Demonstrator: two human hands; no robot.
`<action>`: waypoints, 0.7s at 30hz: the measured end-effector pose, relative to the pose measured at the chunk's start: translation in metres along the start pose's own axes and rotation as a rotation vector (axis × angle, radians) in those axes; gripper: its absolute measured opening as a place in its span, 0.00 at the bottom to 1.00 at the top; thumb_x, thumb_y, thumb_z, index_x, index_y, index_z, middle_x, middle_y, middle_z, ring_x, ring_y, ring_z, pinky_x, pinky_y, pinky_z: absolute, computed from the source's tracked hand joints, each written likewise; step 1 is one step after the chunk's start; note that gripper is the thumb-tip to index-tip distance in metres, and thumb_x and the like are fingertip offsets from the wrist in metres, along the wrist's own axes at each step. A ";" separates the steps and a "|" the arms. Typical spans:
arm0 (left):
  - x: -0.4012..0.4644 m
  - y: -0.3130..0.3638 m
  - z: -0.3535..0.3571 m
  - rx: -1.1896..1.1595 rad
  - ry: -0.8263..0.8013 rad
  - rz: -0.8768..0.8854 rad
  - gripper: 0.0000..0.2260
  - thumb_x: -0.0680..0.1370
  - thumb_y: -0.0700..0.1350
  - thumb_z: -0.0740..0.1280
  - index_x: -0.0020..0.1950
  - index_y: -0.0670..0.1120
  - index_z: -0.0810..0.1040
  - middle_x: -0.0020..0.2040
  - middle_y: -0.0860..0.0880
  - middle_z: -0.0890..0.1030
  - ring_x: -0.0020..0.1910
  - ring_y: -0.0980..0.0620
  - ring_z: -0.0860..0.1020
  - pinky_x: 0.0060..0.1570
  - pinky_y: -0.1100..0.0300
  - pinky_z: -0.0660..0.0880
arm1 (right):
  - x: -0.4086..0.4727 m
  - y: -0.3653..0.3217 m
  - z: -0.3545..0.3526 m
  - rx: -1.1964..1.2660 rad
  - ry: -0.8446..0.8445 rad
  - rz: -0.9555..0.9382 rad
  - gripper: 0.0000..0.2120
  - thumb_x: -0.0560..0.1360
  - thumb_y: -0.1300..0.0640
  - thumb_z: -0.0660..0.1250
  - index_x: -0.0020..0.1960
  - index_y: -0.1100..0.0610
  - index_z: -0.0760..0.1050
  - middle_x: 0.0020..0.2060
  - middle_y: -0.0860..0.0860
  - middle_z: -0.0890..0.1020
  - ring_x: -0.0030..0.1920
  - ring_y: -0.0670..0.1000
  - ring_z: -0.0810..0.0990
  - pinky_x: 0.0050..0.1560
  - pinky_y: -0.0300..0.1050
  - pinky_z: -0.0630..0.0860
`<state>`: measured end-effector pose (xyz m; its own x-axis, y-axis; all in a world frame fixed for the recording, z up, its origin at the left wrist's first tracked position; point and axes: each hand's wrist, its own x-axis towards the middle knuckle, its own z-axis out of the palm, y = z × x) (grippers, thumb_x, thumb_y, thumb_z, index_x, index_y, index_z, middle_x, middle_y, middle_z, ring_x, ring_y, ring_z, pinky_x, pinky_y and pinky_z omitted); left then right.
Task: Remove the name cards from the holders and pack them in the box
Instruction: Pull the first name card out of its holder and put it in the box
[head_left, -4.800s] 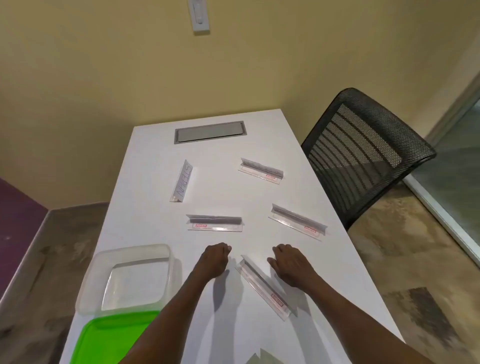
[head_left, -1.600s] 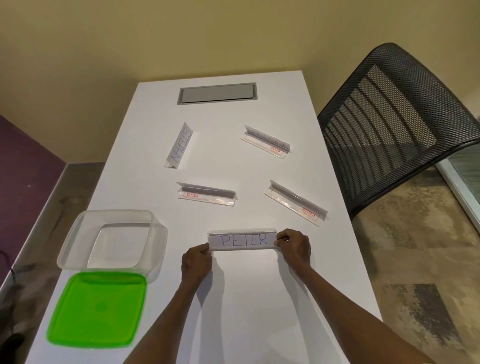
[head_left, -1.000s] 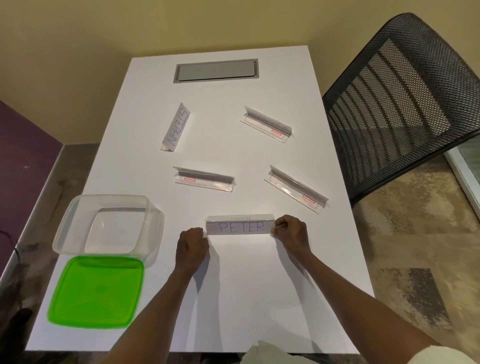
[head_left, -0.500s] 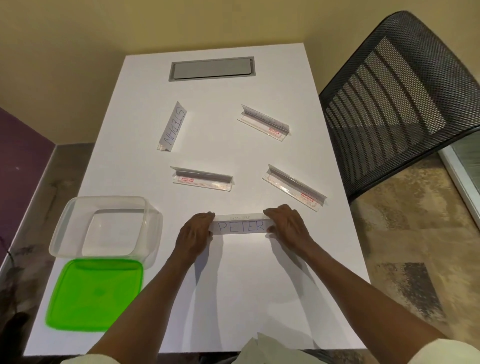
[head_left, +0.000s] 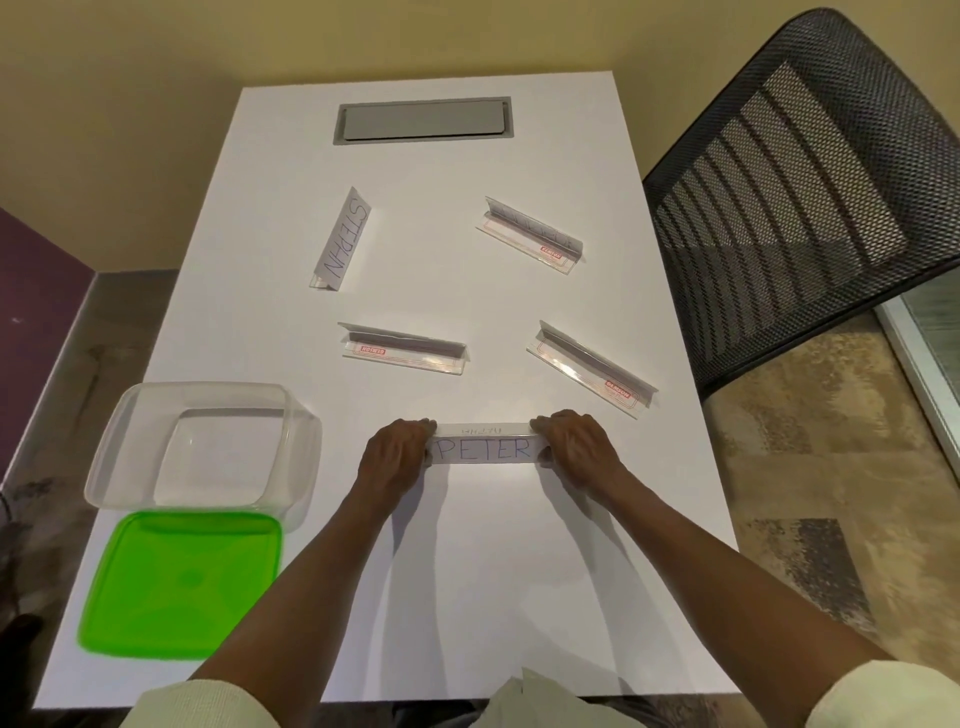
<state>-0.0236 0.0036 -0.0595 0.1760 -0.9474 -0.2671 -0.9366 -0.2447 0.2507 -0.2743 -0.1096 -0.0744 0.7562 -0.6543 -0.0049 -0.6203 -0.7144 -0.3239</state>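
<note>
My left hand (head_left: 396, 453) and right hand (head_left: 577, 447) pinch the ends of the PETER holder (head_left: 484, 448) on the desk (head_left: 467, 571), fingers curled. The open box (head_left: 202, 447) sits at nine o'clock.

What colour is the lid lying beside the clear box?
Bright green; the lid shows plainly in the head view, on the table just in front of the box.

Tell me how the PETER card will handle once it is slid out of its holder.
The PETER card looks like a thin paper strip, so probably very light and floppy if held by one end. The left hand and right hand grip its two ends, which should keep it flat. It could crease easily when dropped into the clear box.
</note>
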 end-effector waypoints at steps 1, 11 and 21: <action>0.001 -0.001 0.001 -0.001 -0.002 -0.003 0.15 0.78 0.41 0.63 0.65 0.42 0.76 0.60 0.42 0.81 0.57 0.43 0.78 0.56 0.51 0.76 | 0.000 0.000 0.000 -0.002 -0.013 0.002 0.19 0.58 0.67 0.77 0.48 0.64 0.78 0.32 0.55 0.79 0.32 0.59 0.76 0.30 0.46 0.70; 0.009 -0.007 -0.002 -0.038 -0.049 -0.008 0.15 0.80 0.42 0.62 0.66 0.44 0.76 0.57 0.42 0.82 0.56 0.43 0.78 0.58 0.53 0.74 | 0.006 0.001 0.001 0.016 -0.026 0.041 0.18 0.58 0.67 0.78 0.47 0.64 0.80 0.30 0.57 0.79 0.30 0.60 0.76 0.28 0.47 0.73; 0.008 -0.011 -0.013 -0.086 -0.072 0.001 0.16 0.78 0.41 0.64 0.65 0.44 0.77 0.58 0.41 0.82 0.57 0.41 0.78 0.56 0.52 0.75 | 0.006 -0.009 -0.010 0.011 0.001 0.082 0.16 0.56 0.67 0.78 0.43 0.61 0.82 0.26 0.56 0.80 0.27 0.60 0.75 0.27 0.47 0.70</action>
<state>-0.0085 -0.0044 -0.0527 0.1501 -0.9310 -0.3326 -0.9066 -0.2638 0.3293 -0.2663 -0.1091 -0.0623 0.7025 -0.7110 -0.0314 -0.6780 -0.6553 -0.3330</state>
